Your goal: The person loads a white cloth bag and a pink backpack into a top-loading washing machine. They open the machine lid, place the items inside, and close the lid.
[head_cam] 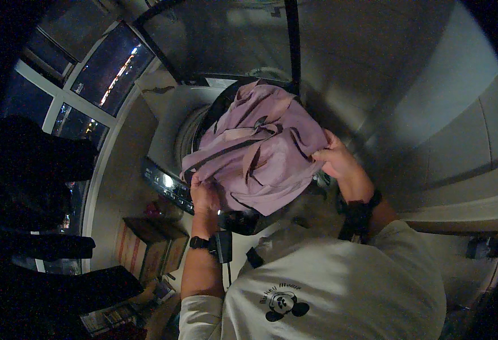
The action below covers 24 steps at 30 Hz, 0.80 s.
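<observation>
A bundled pink cloth garment (270, 148) with straps or ties is stretched between my two hands. It lies over a round dark-rimmed opening, and much of what is beneath it is hidden. My left hand (205, 195) grips the garment's lower left edge. At its right edge, my right hand (332, 157) pinches the fabric between thumb and fingers. Beside the garment, on the left, is the top of a washing machine (164, 106) with a lit control panel (168, 180). Both wrists bear dark strapped devices.
Beyond the machine stands a dark-framed glass panel (232, 42). Windows (108, 72) run along the left, with dark hanging shapes before them. Cardboard boxes (147, 246) stand on the floor at lower left. A tiled wall (453, 140) rises on the right.
</observation>
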{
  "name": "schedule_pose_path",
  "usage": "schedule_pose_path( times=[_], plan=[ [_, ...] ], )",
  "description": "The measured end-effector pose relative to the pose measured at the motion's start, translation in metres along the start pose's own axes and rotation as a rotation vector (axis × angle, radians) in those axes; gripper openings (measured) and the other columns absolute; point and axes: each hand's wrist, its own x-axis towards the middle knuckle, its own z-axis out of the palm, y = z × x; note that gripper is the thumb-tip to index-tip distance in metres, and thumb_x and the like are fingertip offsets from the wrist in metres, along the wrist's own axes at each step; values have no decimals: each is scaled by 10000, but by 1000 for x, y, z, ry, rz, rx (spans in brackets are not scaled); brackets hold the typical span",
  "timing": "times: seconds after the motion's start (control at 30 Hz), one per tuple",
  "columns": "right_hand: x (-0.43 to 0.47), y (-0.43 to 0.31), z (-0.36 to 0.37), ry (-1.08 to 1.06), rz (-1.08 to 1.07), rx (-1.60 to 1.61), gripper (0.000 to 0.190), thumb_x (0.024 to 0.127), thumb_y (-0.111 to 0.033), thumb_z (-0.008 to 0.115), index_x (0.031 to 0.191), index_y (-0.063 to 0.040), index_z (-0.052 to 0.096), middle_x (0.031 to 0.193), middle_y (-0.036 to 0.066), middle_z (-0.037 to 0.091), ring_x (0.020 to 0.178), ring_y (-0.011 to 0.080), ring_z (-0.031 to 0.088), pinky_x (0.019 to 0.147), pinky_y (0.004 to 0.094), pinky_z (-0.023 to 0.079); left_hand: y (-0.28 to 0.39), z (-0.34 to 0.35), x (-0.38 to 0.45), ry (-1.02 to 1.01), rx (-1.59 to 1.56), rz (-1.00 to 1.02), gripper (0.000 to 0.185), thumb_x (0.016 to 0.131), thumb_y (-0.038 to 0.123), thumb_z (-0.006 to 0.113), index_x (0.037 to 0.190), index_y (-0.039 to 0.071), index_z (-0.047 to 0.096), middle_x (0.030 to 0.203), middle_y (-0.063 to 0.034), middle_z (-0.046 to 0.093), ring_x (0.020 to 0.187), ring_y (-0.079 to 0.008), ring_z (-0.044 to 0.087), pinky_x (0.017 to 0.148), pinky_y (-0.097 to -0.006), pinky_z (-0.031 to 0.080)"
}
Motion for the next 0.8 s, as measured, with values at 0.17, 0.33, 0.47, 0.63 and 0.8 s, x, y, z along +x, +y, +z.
schedule_pose_path(
  times=[0.17, 0.33, 0.47, 0.63, 0.8],
  plan=[
    [-6, 1, -1, 5, -2, 45, 607, 677, 83, 695, 1242, -35, 504, 1154, 101, 613, 1045, 270, 602, 940, 455, 477, 3, 6, -9, 4, -28, -8, 294, 830, -86, 464, 1036, 93, 574, 979, -64, 622, 859, -201, 607, 724, -316, 512],
    [-10, 2, -14, 57, 9, -26, 607, 680, 60, 682, 1252, -25, 497, 1175, 98, 602, 1079, 269, 586, 960, 454, 460, -6, -1, -9, 33, -46, 11, 257, 842, -78, 487, 1010, 89, 585, 991, -68, 624, 884, -207, 611, 750, -327, 512],
    [-15, -5, -14, 52, 21, -15, 621, 678, 39, 667, 1268, -14, 480, 1193, 106, 595, 1080, 269, 587, 962, 447, 459, -12, -2, -9, 56, -147, -9, 209, 855, -66, 501, 984, 72, 589, 990, -76, 623, 895, -219, 608, 767, -345, 511],
    [-19, -6, -27, 73, 43, -5, 676, 669, 21, 654, 1312, -14, 447, 1252, 118, 566, 1110, 274, 574, 987, 449, 440, -10, 5, -10, 61, -126, -21, 167, 853, -56, 521, 953, 58, 591, 960, -79, 618, 887, -228, 605, 787, -352, 506],
    [-15, -13, -38, -3, 59, -25, 696, 677, -37, 647, 1335, 3, 424, 1284, 121, 548, 1179, 281, 531, 1027, 450, 401, -10, 10, -9, 8, -106, 1, 145, 851, -43, 544, 922, 72, 596, 919, -64, 612, 858, -216, 603, 780, -335, 504]
  ],
)
